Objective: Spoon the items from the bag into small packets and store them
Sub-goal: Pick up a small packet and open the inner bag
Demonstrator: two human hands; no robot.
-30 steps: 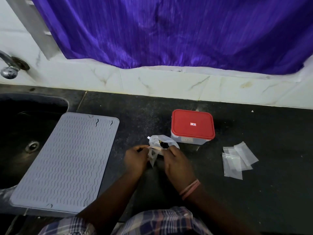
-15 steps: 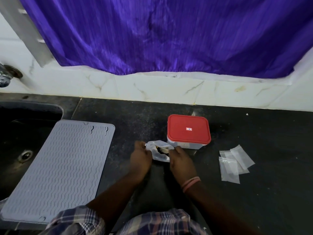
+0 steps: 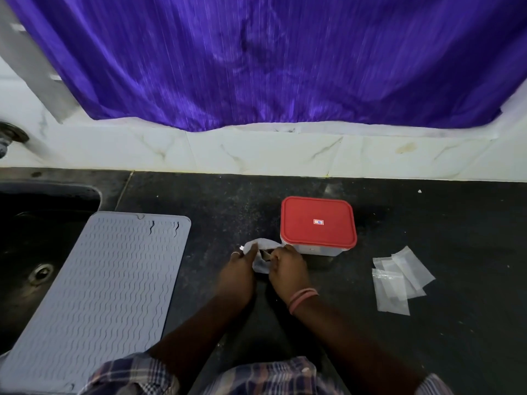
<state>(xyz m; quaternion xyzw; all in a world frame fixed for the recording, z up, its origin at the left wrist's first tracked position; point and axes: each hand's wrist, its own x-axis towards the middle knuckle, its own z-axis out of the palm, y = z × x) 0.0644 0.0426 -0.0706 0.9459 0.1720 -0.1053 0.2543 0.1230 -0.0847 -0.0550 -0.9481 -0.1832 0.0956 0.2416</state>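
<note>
Starting at the left: sink (image 3: 42, 252), dark, with a grey ribbed mat (image 3: 97, 295) lying partly over its edge and onto the black counter (image 3: 442, 223). Centre: left hand (image 3: 238, 273), fingers pinching the left edge of a small clear bag (image 3: 261, 252) that rests on the counter; right hand (image 3: 288, 269), fingers curled on the bag's right edge. Mouth of bag being held apart, by the look of it; something dark shows inside, too small to identify. No spoon visible. Just behind the right hand: box (image 3: 318, 225), red lid shut. Right: small packets (image 3: 399, 276), a loose overlapping pile, flat and apparently all unfilled. Judgement: task at its opening step; no packet filled, none stored, box yet to be opened.
</note>
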